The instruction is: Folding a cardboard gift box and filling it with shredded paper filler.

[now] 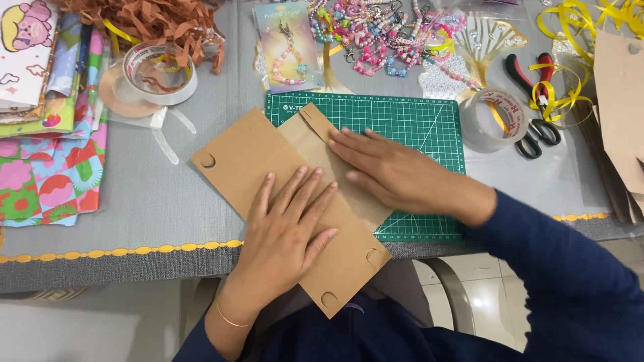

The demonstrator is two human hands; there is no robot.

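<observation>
Grey table bearing green cutting mat; brown paper bag lying flat across mat's edge; left hand and right hand spread flat, pressing the fold; best kept firm, even along crease.

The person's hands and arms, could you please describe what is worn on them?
Both hands are bare, with no gloves or rings visible. The left hand has a thin gold bracelet at the wrist. Both arms wear dark navy long sleeves; the right hand emerges from a sleeve pushed back just past the wrist.
</observation>
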